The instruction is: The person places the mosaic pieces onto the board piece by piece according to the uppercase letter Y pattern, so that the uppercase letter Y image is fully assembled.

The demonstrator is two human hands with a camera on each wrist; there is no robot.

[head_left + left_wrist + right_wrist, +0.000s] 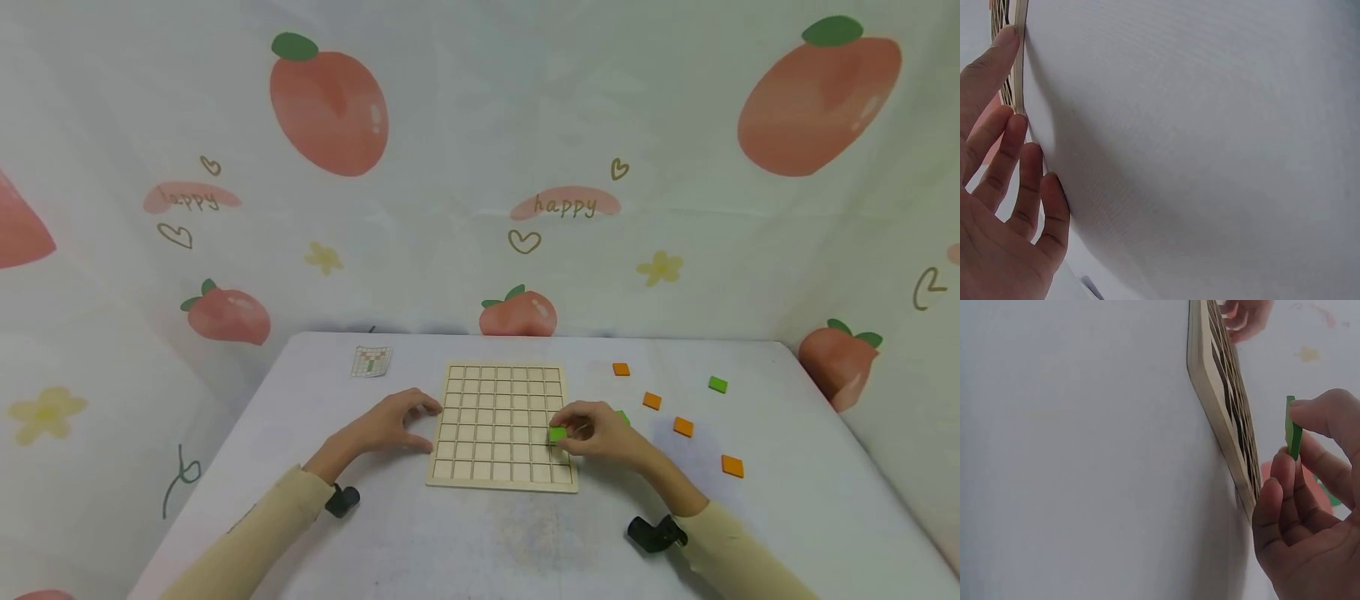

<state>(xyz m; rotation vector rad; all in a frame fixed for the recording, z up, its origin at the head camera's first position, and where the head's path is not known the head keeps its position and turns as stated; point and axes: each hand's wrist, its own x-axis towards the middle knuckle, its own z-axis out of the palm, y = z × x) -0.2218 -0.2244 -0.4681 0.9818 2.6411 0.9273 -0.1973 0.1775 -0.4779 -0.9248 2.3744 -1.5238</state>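
Observation:
A pale wooden grid board (487,417) lies flat on the white table. My left hand (393,423) rests at its left edge, with thumb and fingertips touching the side in the left wrist view. Between the thumb and fingers of my right hand (600,433) is a small square green tile (557,434), pinched above the right side of the board. In the right wrist view the green tile (1294,428) stands on edge in that pinch, raised off the board. Another green tile (622,417) lies partly hidden behind the right hand.
Several orange tiles (683,427) lie scattered on the table right of the board, with one green tile (717,384) farther right. A small paper card (371,362) with a coloured grid pattern lies at the back left. A fruit-printed cloth (450,167) hangs behind the table.

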